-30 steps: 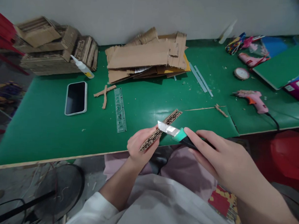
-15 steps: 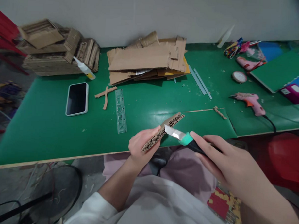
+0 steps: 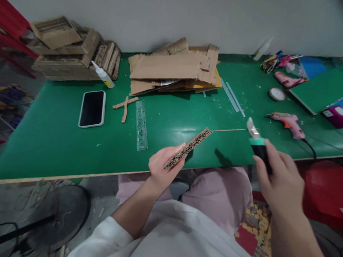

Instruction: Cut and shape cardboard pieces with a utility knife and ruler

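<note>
My left hand (image 3: 167, 164) grips a layered piece of corrugated cardboard (image 3: 190, 148), its fluted edge turned up, just above the table's front edge. Off to the right, my right hand (image 3: 281, 175) is closed around the black handle of a utility knife (image 3: 259, 146) with a green collar. The knife's blade points up and away from me, apart from the cardboard. Left of the held piece lie a clear stencil ruler (image 3: 141, 125) and two crossed cardboard strips (image 3: 125, 107).
On the green table (image 3: 61, 147) are a phone (image 3: 92, 109), a glue bottle (image 3: 103, 75), stacked cardboard boxes (image 3: 66, 70) and a cardboard pile (image 3: 165, 68). Rightward lie glue sticks (image 3: 231, 97), a tape roll (image 3: 277, 94) and a pink glue gun (image 3: 290, 123). A red stool (image 3: 324, 190) stands at right.
My right hand has drawn the knife away from the cardboard, rightward, and turned its blade upward. My left hand still holds the cardboard in nearly the same place.
</note>
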### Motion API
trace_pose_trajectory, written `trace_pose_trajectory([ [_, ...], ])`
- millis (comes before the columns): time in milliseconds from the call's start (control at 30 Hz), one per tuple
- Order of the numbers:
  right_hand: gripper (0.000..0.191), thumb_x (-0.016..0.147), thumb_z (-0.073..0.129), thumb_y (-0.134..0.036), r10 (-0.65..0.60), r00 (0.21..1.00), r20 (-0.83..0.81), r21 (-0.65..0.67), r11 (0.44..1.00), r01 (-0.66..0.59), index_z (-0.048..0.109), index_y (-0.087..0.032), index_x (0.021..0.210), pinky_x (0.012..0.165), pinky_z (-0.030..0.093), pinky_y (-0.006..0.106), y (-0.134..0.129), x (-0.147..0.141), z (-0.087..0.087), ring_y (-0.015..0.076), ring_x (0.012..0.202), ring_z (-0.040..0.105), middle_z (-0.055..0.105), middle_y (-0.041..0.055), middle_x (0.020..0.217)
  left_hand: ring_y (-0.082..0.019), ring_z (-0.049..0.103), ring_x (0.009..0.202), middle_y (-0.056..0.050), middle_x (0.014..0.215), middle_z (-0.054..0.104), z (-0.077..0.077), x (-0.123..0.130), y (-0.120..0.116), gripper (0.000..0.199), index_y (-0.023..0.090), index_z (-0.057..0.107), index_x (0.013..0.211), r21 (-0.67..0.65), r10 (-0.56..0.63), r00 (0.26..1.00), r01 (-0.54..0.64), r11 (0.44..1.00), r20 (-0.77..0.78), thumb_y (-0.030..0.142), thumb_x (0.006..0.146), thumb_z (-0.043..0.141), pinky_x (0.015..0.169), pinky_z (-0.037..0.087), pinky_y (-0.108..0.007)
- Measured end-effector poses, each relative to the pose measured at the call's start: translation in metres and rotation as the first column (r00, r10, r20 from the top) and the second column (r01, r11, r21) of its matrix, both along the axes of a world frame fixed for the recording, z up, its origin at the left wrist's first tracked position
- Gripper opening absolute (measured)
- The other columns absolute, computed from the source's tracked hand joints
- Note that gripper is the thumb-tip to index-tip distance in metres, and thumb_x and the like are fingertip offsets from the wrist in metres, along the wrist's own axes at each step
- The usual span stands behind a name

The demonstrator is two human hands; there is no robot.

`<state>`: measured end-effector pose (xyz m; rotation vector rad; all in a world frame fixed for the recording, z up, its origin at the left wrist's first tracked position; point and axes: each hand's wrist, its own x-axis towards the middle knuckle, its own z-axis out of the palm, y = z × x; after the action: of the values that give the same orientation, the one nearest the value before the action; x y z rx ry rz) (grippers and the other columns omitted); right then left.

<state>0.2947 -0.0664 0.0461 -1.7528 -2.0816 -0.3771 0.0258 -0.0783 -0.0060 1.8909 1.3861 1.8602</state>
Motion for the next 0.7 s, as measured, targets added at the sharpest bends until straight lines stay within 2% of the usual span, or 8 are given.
trace_pose_trajectory([
  [67,0.048,0.089,0.047,-0.036,-0.005,0.998,0.068,-0.089,0.996,0.011,0.046,-0.022,0.134,0.055,0.040,0.026,0.017,0.010,-0.028,0.0199,0.080,0.061,0.064,0.0102,0.102,-0.016,0.069,0.082,-0.005,0.096,0.072,0.000,0.001,0.000,0.039,0.019,0.064,0.103,0.003,0.005,1.000,-0.005,1.000,0.016,0.003,0.068,0.070,0.074,0.057,-0.026],
  [167,0.044,0.090,0.043,-0.036,0.046,0.982,0.185,-0.137,0.990,-0.021,0.052,-0.018,0.129,0.062,0.041,0.029,0.044,0.022,-0.063,0.0223,0.084,0.058,0.065,0.0119,0.099,-0.016,0.069,0.082,-0.005,0.096,0.072,0.001,0.001,0.001,0.039,0.019,0.064,0.103,-0.004,0.002,1.000,-0.002,1.000,0.014,0.003,0.068,0.070,0.074,0.057,-0.025],
  [300,0.041,0.090,0.043,-0.034,0.042,0.970,0.239,-0.121,0.993,-0.013,0.056,-0.014,0.124,0.068,0.041,0.034,0.069,0.027,-0.076,0.0245,0.086,0.057,0.065,0.0140,0.099,-0.016,0.069,0.083,-0.005,0.097,0.072,0.001,0.000,0.000,0.040,0.019,0.063,0.105,0.000,-0.012,1.000,0.012,1.000,0.009,0.003,0.069,0.070,0.075,0.057,-0.026],
  [367,0.038,0.090,0.045,-0.034,0.062,0.976,0.210,-0.086,0.995,-0.045,0.059,-0.015,0.119,0.070,0.043,0.035,0.072,0.019,-0.062,0.0252,0.088,0.058,0.065,0.0142,0.102,-0.017,0.069,0.083,-0.006,0.097,0.072,0.001,0.000,0.000,0.041,0.019,0.063,0.106,0.005,-0.018,1.000,0.018,1.000,0.004,0.003,0.069,0.069,0.074,0.057,-0.027],
  [467,0.028,0.086,0.052,-0.028,0.232,0.972,0.030,0.059,0.971,-0.233,0.062,-0.018,0.110,0.078,0.045,0.035,0.061,-0.013,-0.020,0.0219,0.091,0.059,0.066,0.0103,0.100,-0.017,0.069,0.084,-0.007,0.097,0.072,0.000,0.001,-0.001,0.043,0.019,0.062,0.107,0.007,-0.034,0.999,0.035,0.999,-0.013,0.002,0.068,0.070,0.074,0.057,-0.028],
  [533,0.022,0.084,0.056,-0.020,0.432,0.899,-0.075,0.132,0.898,-0.421,0.062,-0.021,0.104,0.081,0.046,0.032,0.048,-0.042,0.013,0.0178,0.087,0.060,0.067,0.0065,0.095,-0.017,0.068,0.084,-0.007,0.098,0.072,-0.001,0.001,-0.001,0.044,0.019,0.062,0.107,0.011,-0.038,0.999,0.038,0.999,-0.019,0.001,0.067,0.070,0.074,0.057,-0.028],
  [600,0.020,0.081,0.058,-0.015,0.621,0.782,-0.056,0.157,0.779,-0.607,0.061,-0.021,0.099,0.079,0.047,0.030,0.038,-0.071,0.041,0.0152,0.083,0.061,0.068,0.0041,0.090,-0.017,0.068,0.084,-0.007,0.098,0.072,0.000,0.001,-0.001,0.043,0.019,0.062,0.108,0.018,-0.031,0.999,0.032,0.999,-0.027,0.003,0.068,0.070,0.074,0.057,-0.027],
  [700,0.011,0.081,0.058,-0.013,0.710,0.701,0.069,0.115,0.692,-0.713,0.062,-0.017,0.090,0.070,0.047,0.029,0.033,-0.099,0.061,0.0159,0.078,0.061,0.068,0.0041,0.080,-0.016,0.068,0.084,-0.007,0.099,0.072,0.001,0.001,-0.002,0.040,0.019,0.062,0.108,0.013,-0.041,0.998,0.041,0.999,-0.044,0.005,0.071,0.068,0.074,0.056,-0.027],
])
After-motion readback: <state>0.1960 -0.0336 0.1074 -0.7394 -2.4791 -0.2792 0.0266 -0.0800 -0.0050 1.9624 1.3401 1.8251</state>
